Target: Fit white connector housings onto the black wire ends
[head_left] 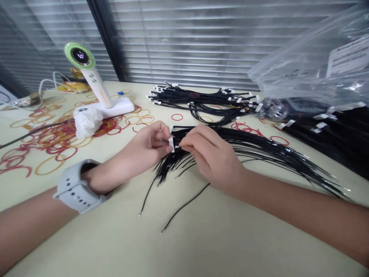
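Observation:
My left hand pinches a small white connector between thumb and fingers. Right beside it, my right hand is closed on the end of a thin black wire. That wire shows again below the hand, curving to a metal-tipped end on the table. Under and behind both hands lies a fanned bundle of black wires with shiny tips. One more loose wire sticks out of the bundle towards me. Whether the wire tip touches the connector is too small to tell.
A white and green handheld fan stands at the left with white crumpled tissue by its base. Red and yellow rubber bands are strewn there. Black cables with white connectors lie behind; a clear plastic bag sits right.

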`<state>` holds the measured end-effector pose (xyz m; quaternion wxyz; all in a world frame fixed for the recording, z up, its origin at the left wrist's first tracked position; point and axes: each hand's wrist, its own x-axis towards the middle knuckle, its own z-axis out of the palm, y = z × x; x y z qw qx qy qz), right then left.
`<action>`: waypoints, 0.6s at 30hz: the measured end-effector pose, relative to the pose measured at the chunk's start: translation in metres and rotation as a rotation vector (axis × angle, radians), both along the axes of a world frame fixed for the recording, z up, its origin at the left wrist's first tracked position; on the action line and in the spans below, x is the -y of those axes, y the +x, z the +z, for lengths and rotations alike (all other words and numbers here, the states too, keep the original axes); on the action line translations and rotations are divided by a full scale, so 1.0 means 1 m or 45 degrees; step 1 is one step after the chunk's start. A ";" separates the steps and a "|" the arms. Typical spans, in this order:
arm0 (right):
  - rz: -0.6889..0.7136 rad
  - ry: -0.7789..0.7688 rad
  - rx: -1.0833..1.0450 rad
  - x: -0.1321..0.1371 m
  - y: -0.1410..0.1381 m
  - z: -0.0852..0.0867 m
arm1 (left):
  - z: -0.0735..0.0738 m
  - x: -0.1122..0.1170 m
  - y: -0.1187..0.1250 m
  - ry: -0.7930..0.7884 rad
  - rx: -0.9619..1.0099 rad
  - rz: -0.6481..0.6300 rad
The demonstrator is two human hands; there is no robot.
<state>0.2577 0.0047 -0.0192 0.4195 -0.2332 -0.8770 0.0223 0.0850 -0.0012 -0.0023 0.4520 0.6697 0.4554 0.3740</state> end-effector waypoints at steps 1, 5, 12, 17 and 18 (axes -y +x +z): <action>-0.038 -0.072 0.005 -0.002 0.000 -0.001 | 0.000 0.001 0.001 0.011 -0.025 -0.004; -0.150 -0.315 -0.094 -0.007 0.000 0.001 | 0.000 0.004 0.002 0.030 -0.075 -0.030; -0.103 -0.348 -0.125 -0.001 0.002 0.002 | 0.002 0.007 0.005 0.031 -0.090 0.005; -0.084 -0.422 -0.089 -0.003 0.001 -0.002 | 0.002 0.004 0.006 0.037 -0.059 0.001; -0.086 -0.434 -0.088 -0.004 0.001 -0.002 | 0.001 0.004 0.006 0.054 -0.058 0.002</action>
